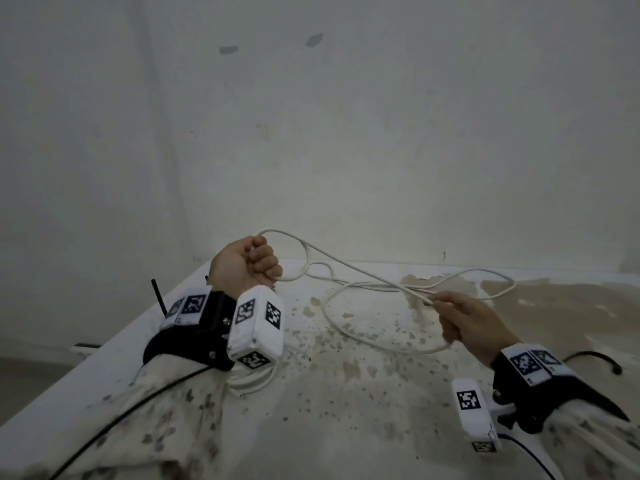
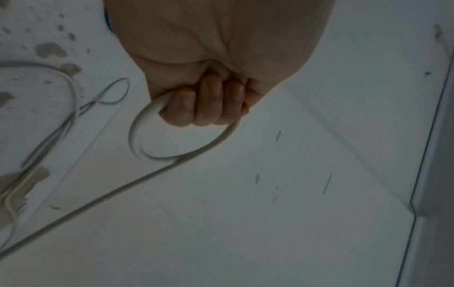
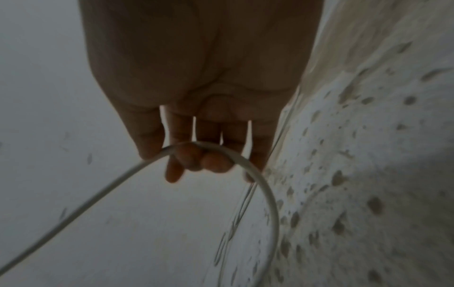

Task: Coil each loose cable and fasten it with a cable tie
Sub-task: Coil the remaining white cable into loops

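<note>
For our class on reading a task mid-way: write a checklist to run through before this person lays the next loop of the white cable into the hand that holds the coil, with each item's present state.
1. Left hand grips the started coil of white cable in a closed fist: ok.
2. Right hand pinches the cable further along: ok.
3. Cable between the hands hangs free of knots: cannot tell; strands cross over the table.
4. Loose length remains to coil: ok, loops lie on the table.
5. Cable tie within reach: cannot tell, none seen.
</note>
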